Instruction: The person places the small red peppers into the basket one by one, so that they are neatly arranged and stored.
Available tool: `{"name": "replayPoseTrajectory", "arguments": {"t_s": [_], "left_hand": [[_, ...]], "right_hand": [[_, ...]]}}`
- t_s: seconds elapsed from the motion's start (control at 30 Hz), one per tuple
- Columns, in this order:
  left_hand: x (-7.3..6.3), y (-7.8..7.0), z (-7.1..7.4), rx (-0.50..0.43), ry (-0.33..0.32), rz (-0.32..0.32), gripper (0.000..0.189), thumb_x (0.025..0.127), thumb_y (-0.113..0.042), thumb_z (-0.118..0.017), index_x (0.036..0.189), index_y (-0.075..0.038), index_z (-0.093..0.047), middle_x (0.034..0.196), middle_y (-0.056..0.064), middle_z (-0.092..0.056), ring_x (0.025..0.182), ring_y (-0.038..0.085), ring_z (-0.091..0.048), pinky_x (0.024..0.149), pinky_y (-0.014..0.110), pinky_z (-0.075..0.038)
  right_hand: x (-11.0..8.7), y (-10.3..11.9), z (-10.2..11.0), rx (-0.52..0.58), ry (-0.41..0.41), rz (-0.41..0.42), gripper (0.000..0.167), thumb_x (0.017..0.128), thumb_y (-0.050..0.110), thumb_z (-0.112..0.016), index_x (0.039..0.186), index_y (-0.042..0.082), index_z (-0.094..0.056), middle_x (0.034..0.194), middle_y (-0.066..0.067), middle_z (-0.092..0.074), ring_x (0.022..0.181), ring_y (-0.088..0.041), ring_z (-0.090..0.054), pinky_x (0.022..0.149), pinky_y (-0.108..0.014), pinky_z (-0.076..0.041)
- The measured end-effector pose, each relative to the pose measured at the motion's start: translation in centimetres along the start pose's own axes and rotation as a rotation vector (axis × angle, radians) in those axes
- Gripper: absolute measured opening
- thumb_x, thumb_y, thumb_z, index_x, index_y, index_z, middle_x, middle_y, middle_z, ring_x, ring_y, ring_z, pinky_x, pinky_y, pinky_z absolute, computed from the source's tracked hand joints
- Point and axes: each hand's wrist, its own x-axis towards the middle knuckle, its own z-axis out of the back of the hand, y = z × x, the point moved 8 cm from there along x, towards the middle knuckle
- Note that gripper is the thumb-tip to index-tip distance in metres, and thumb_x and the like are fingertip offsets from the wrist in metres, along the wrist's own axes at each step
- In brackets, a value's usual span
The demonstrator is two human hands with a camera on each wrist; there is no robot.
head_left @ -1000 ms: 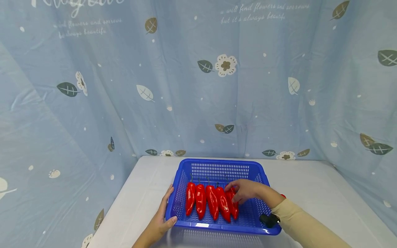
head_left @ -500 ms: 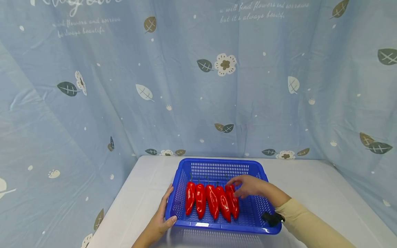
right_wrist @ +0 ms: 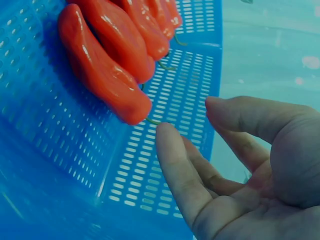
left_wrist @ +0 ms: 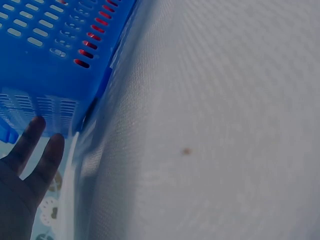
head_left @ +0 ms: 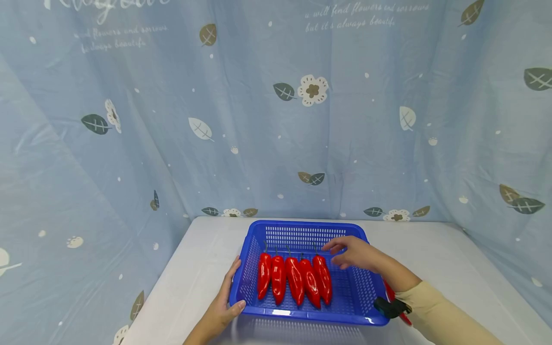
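Observation:
Several glossy red peppers (head_left: 295, 281) lie side by side in a blue plastic basket (head_left: 319, 318), stems toward the back. My left hand (head_left: 222, 306) rests on the basket's left side, with the thumb by the front corner. Straight fingers (left_wrist: 47, 162) touch or nearly touch the outer wall in the left wrist view. Above the basket's right part hovers my right hand (head_left: 355, 253), its fingers loosely bent and nothing between them. The rightmost pepper (right_wrist: 102, 75) lies just beyond those fingertips in the right wrist view, apart from them as seen from the head.
A red pepper (head_left: 405, 319) lies outside the basket on the right, partly hidden by the black wrist camera (head_left: 390, 307) and sleeve. Everything stands on a white-covered table (head_left: 435, 258). A blue patterned curtain (head_left: 258, 143) hangs behind and at the sides.
My right hand has drawn away from the rightmost pepper, rising back and to the right. The pepper outside the basket shows more now. My left hand and the basket have stayed put.

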Motion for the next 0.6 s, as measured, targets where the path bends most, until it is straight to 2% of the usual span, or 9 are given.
{"name": "replayPoseTrajectory", "arguments": {"t_s": [0.23, 0.43, 0.6], "left_hand": [[0.0, 0.0, 0.0, 0.019, -0.003, 0.009, 0.093, 0.088, -0.027, -0.064, 0.164, -0.031, -0.009, 0.17, 0.016, 0.001, 0.15, 0.054, -0.009, 0.102, 0.078, -0.031], [0.0, -0.1, 0.1, 0.029, -0.01, 0.015, 0.093, 0.088, -0.028, -0.064, 0.164, -0.031, -0.009, 0.17, 0.016, 0.002, 0.15, 0.054, -0.009, 0.102, 0.077, -0.032], [-0.1, -0.3, 0.0, 0.022, -0.007, 0.012, 0.093, 0.088, -0.028, -0.064, 0.164, -0.031, -0.01, 0.171, 0.015, 0.001, 0.15, 0.054, -0.009, 0.102, 0.078, -0.03]], "right_hand": [[-0.8, 0.3, 1.0, 0.011, -0.035, -0.004, 0.037, 0.089, 0.008, -0.075, 0.125, 0.005, -0.069, 0.118, -0.019, -0.067, 0.093, -0.029, -0.069, 0.078, -0.045, -0.062], [-1.6, 0.1, 2.1, 0.01, -0.066, 0.037, 0.033, 0.092, 0.009, -0.073, 0.124, 0.007, -0.069, 0.12, -0.022, -0.066, 0.09, -0.025, -0.068, 0.076, -0.045, -0.063], [-2.4, -0.2, 2.8, -0.007, -0.074, 0.086, 0.033, 0.093, 0.011, -0.072, 0.125, 0.006, -0.069, 0.117, -0.019, -0.067, 0.092, -0.024, -0.068, 0.074, -0.044, -0.063]]}}
